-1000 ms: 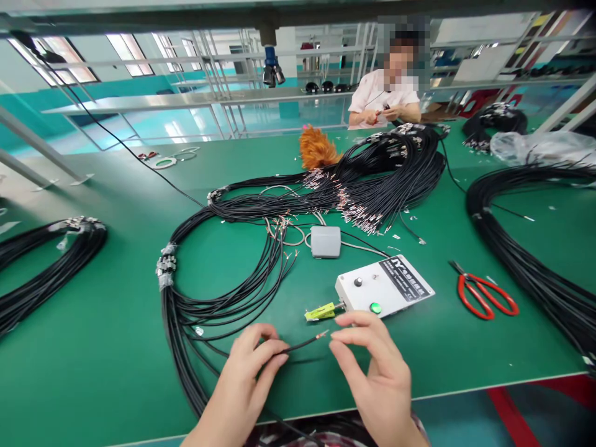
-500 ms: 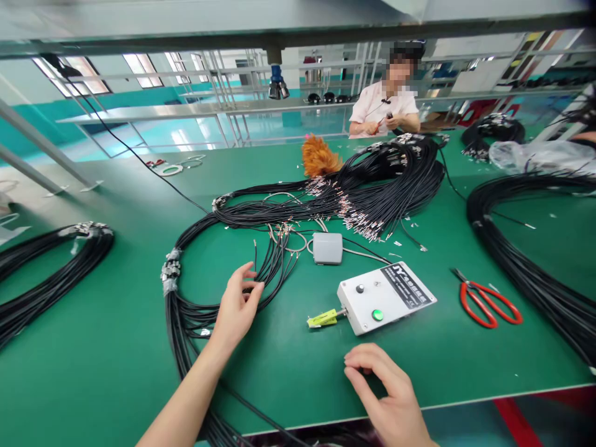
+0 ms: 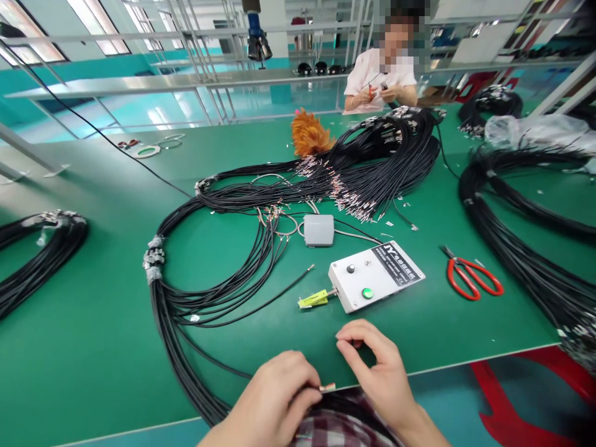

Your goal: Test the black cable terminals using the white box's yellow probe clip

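My left hand, at the front edge of the table, is closed around the end of a black cable. Short coloured wire ends stick out past its thumb and index finger. To its right is my right hand, thumb and fingertips together in a pinch; whatever may be between them does not show. Beyond the hands lies a white wire-twisting machine with a green lit button and a yellow clip on its shaft. A coiled bundle of black cables curves around on the left.
Red-handled pliers lie right of the machine. A grey box sits behind it, and a large cable pile spreads farther back. More coils rest at the left and right. A co-worker works across the table.
My left hand has come from the cable bundle to the table's front edge and now holds a cable end. The right hand keeps its pinch. The view has tipped downward.
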The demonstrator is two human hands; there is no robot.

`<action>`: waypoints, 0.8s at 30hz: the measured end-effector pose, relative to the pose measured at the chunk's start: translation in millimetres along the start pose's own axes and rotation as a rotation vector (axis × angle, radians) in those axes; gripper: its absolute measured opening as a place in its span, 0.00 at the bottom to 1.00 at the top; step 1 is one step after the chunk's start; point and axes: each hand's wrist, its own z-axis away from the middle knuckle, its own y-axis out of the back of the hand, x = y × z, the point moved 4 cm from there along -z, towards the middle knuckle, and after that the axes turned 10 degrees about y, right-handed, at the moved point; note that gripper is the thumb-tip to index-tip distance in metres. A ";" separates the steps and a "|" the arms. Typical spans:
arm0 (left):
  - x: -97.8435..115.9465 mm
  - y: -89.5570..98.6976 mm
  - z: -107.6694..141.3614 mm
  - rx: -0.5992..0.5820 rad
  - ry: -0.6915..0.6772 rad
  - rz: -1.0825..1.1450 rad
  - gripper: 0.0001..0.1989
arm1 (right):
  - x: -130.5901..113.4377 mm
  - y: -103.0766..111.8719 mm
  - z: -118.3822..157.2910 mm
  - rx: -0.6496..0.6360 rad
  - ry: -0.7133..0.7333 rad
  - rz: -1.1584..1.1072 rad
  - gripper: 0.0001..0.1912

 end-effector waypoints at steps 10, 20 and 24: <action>14.6 29.9 -17.8 0.147 0.246 0.294 0.09 | -5.7 -21.7 -3.2 -0.005 -0.514 -0.592 0.15; 13.0 25.8 -18.4 0.211 0.323 0.310 0.09 | -6.9 -33.6 -6.4 0.055 -0.727 -0.851 0.20; 12.6 25.2 -18.5 0.228 0.340 0.381 0.09 | -6.1 -33.0 -5.5 0.049 -0.709 -0.841 0.19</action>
